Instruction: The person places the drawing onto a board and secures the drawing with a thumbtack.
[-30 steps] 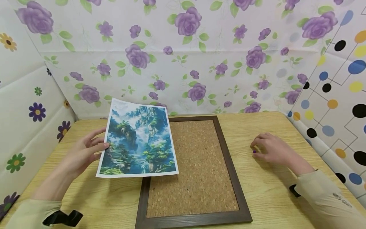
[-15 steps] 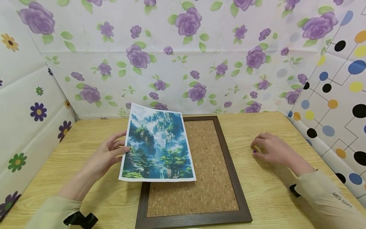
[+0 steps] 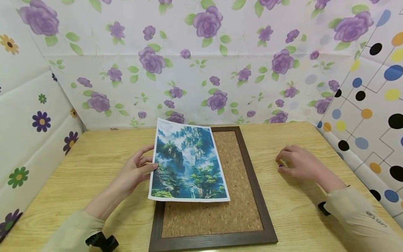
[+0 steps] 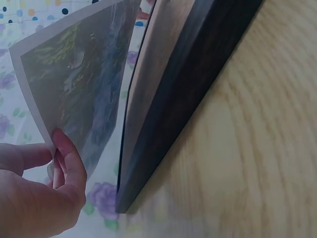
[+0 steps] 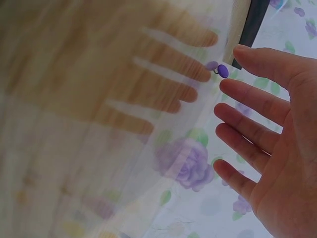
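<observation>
My left hand point(image 3: 133, 173) pinches the left edge of a printed landscape picture point(image 3: 189, 164), thumb on top and fingers beneath. The sheet is tilted and held above the left part of a dark-framed cork board point(image 3: 217, 220), hiding some of it. In the left wrist view the paper point(image 4: 74, 69) stands apart from the board's frame point(image 4: 183, 84). My right hand point(image 3: 300, 163) is low over the table, right of the board, its fingers loosely bent and spread. By its thumb and index fingertips is a purple push pin point(image 5: 223, 71), apparently untouched.
The board lies on a light wood table point(image 3: 104, 150). Behind it is a wall covering with purple flowers point(image 3: 207, 59). Side coverings with small flowers point(image 3: 41, 120) and with coloured dots point(image 3: 366, 113) bound the left and right.
My left hand has carried the picture rightward and slightly down in the view, so it covers more of the cork board. The right hand has stayed in place by the push pin.
</observation>
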Demonstrator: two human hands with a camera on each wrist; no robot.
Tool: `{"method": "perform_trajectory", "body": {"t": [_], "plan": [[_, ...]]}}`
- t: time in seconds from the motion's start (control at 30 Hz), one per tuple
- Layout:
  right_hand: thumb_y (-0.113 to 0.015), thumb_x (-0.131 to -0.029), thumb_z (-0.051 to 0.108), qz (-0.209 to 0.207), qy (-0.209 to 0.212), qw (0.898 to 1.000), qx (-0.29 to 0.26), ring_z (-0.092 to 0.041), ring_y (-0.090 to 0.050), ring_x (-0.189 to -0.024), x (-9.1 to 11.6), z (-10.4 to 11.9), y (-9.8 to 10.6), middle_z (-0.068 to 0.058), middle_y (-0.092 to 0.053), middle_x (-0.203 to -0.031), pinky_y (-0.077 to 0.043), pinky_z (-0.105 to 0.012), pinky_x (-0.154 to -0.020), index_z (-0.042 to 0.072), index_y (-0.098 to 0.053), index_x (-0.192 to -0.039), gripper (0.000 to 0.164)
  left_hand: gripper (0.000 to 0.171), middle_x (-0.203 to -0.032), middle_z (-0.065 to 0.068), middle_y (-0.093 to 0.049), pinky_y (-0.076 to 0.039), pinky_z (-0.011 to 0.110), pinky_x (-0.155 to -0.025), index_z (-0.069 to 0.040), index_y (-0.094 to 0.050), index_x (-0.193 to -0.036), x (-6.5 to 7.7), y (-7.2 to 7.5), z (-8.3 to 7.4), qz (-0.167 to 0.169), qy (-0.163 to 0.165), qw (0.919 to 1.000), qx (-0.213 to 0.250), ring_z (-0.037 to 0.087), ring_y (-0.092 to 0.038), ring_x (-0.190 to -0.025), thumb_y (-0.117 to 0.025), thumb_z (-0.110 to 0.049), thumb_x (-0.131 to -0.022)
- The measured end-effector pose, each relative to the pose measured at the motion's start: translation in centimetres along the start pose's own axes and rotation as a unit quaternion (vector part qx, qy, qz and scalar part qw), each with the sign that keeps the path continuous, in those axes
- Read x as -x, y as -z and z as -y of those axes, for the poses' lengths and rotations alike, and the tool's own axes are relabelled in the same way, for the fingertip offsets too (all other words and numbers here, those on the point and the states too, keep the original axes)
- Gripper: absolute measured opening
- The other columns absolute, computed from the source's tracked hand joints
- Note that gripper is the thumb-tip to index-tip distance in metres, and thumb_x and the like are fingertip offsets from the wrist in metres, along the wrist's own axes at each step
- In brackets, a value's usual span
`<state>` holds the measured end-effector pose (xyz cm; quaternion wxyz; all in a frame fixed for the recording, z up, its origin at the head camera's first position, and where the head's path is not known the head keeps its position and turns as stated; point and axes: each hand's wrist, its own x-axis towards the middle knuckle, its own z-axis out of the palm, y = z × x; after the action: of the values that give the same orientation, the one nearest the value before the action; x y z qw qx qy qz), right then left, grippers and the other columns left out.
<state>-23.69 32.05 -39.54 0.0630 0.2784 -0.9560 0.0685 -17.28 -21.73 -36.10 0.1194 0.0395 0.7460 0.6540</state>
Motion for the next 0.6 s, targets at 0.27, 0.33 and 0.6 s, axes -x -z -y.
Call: {"method": "perform_trajectory", "body": {"t": [0.27, 0.33, 0.6], "plan": [[-0.08, -0.082, 0.027, -0.001, -0.003, 1.0, -0.002, -0.032, -0.062, -0.107, 0.0, 0.1, 0.1, -0.004, -0.068, -0.109, -0.052, -0.054, -0.089, 0.019, -0.073, -0.105, 0.024, 0.073, -0.107, -0.006, -0.059, -0.056, 0.03, -0.081, -0.021, -0.019, -0.159, -0.2, -1.3, 0.6, 0.005, 0.011, 0.9999, 0.002, 0.008, -0.061, -0.093, -0.059, -0.011, -0.098], [-0.08, -0.082, 0.027, -0.002, -0.005, 1.0, -0.003, -0.032, -0.062, -0.108, 0.0, 0.0, 0.0, -0.005, -0.068, -0.11, -0.052, -0.054, -0.089, 0.019, -0.073, -0.105, 0.025, 0.074, -0.106, -0.005, -0.059, -0.056, 0.03, -0.08, -0.023, -0.019, -0.159, -0.3, -1.7, 0.7, 0.007, 0.012, 0.9999, -0.002, 0.008, -0.061, -0.092, -0.059, -0.01, -0.098], [-0.08, -0.082, 0.027, 0.001, -0.01, 1.0, -0.002, -0.032, -0.062, -0.108, 0.0, -0.1, 0.0, -0.005, -0.067, -0.111, -0.051, -0.055, -0.088, 0.021, -0.073, -0.105, 0.025, 0.075, -0.1, -0.003, -0.056, -0.052, 0.031, -0.075, -0.025, -0.018, -0.159, -0.6, -3.1, 1.0, 0.011, 0.018, 0.9997, -0.012, 0.011, -0.058, -0.087, -0.058, -0.008, -0.098]]}}
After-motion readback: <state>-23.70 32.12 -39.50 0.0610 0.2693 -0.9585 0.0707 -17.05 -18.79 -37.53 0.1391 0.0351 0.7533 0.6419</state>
